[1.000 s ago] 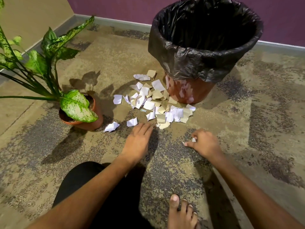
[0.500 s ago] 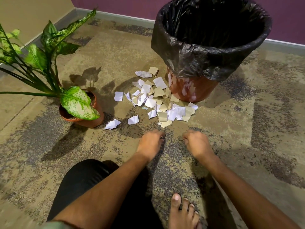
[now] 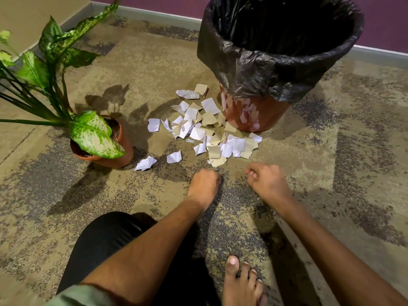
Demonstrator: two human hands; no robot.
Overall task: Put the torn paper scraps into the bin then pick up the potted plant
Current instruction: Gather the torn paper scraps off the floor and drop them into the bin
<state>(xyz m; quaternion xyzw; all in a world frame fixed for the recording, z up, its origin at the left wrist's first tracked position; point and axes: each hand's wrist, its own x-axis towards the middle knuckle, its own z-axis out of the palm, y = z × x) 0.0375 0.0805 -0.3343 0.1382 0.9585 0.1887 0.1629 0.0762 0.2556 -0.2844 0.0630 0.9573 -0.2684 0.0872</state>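
A pile of white and tan torn paper scraps (image 3: 209,131) lies on the carpet against the foot of the red bin (image 3: 260,113), which has a black liner (image 3: 265,69). Two loose white scraps (image 3: 145,163) lie left of the pile, beside the potted plant (image 3: 120,151) with its spotted green leaves. My left hand (image 3: 204,184) sits just short of the pile, fingers curled down onto the carpet, and nothing shows in it. My right hand (image 3: 265,182) hovers beside it with fingers curled in. The small scrap it pinched earlier is hidden.
My bare right foot (image 3: 240,281) and my bent left knee in black cloth (image 3: 106,239) are at the bottom of the view. A grey skirting and purple wall (image 3: 386,21) run behind the bin. Patterned carpet (image 3: 353,173) spreads right of the bin.
My right hand pinched a small white scrap off the carpet, curled round it and moved left. My left hand went from flat to curled and shifted right, towards the pile.
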